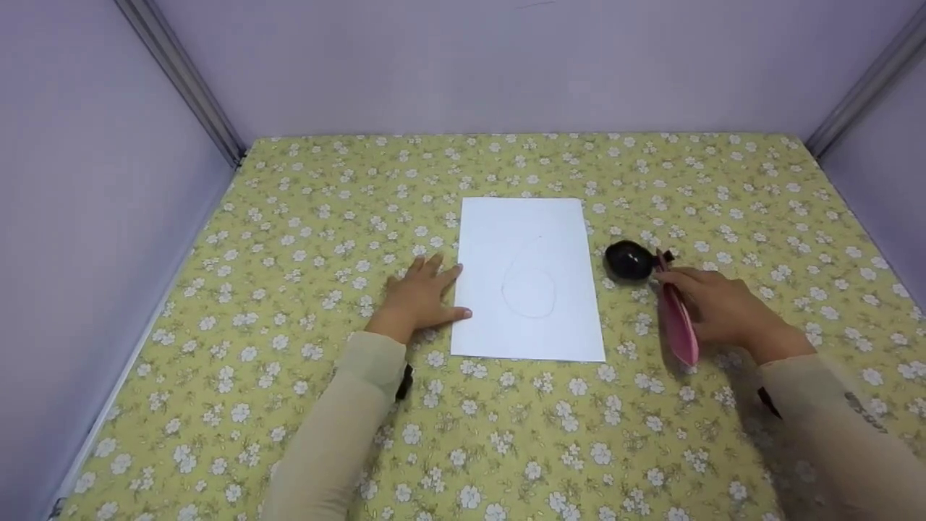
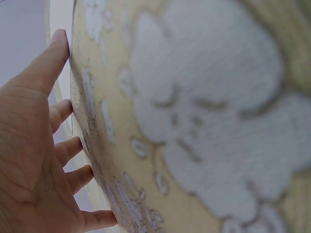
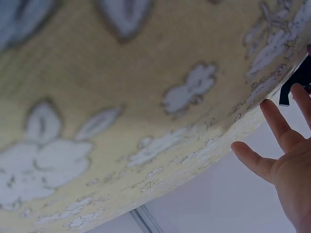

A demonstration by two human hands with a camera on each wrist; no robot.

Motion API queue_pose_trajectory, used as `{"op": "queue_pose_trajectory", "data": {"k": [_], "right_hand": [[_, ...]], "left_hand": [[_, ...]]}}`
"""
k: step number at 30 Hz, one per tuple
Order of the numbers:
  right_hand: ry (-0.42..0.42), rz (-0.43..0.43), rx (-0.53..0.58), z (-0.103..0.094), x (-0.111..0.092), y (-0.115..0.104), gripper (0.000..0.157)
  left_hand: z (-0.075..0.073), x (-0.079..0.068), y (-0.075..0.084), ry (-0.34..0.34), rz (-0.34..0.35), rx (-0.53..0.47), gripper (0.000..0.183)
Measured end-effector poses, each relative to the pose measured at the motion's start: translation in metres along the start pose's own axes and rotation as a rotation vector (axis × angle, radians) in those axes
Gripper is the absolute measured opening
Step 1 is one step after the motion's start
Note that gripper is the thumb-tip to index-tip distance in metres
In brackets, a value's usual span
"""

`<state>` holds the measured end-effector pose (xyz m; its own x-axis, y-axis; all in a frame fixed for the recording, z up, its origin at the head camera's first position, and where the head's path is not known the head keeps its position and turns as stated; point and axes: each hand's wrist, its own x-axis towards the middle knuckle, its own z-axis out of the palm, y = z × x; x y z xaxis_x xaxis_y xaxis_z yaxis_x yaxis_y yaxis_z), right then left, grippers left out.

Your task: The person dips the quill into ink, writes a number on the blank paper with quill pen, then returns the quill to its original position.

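A white sheet of paper (image 1: 579,289) with a thin, faint line shaped like a 6 lies on the table. My left hand (image 1: 416,298) rests palm down at its left edge, fingers spread, thumb and index tips touching the paper; the left wrist view shows this hand (image 2: 34,145) from the palm side. To the right of the sheet, my right hand (image 1: 716,304) pinches a thin, pink, leaf-shaped item (image 1: 678,329) standing on edge. Against its far end sits a shiny black rounded object (image 1: 628,260); its kind is unclear. In the right wrist view, a dark piece (image 3: 291,85) shows beside the fingers.
A yellow tablecloth with white flowers (image 1: 239,412) covers the table. Pale walls (image 1: 506,72) stand behind it and on both sides, with grey metal posts (image 1: 192,83) at the corners.
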<state>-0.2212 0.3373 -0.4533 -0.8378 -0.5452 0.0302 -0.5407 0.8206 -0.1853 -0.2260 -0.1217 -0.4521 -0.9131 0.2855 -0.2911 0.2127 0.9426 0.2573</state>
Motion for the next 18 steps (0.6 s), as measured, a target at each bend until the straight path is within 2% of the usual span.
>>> {"op": "queue_pose_trajectory", "data": {"k": [8,18], "right_hand": [[-0.08,0.07,-0.05,0.0017,-0.0018,-0.0017,0.064],[-0.115,0.105,-0.02,0.0041,-0.0051,-0.0022,0.071]], "left_hand": [[-0.0002,0.0031,0.0025,-0.007,0.002,0.005,0.087],[0.0021,0.0055,0.0031,-0.009,0.0,-0.002,0.087]]}}
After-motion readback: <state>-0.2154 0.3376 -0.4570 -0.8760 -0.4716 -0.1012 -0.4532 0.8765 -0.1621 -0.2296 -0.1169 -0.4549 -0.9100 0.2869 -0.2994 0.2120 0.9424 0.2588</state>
